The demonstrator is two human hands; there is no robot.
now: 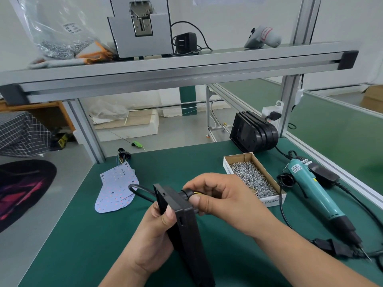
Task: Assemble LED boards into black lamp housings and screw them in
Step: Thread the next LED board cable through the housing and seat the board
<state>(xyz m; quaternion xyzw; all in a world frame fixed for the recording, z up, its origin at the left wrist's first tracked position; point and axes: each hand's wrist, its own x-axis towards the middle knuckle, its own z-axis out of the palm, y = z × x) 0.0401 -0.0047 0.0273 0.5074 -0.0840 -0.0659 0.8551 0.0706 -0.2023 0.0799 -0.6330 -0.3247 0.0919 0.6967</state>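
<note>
A black lamp housing (184, 228) stands on edge above the green mat, gripped by my left hand (153, 230) with the thumb across its rim. My right hand (215, 195) pinches a black cable fitting (187, 194) with yellow wire at the housing's far side; a black cable (141, 191) loops out on the left. Several white LED boards (116, 189) with wire leads lie fanned out at left. A cardboard box of screws (253, 179) sits at right, and beside it lies a teal electric screwdriver (317, 189). More black housings (252, 132) are stacked at the back right.
An aluminium shelf (176, 67) crosses overhead, carrying a bag of screws (60, 44), a grey metal unit (141, 27) and a power adapter (185, 42). The green mat (83, 235) ends at the left edge above the floor. The screwdriver's cable (290, 222) loops across the right side.
</note>
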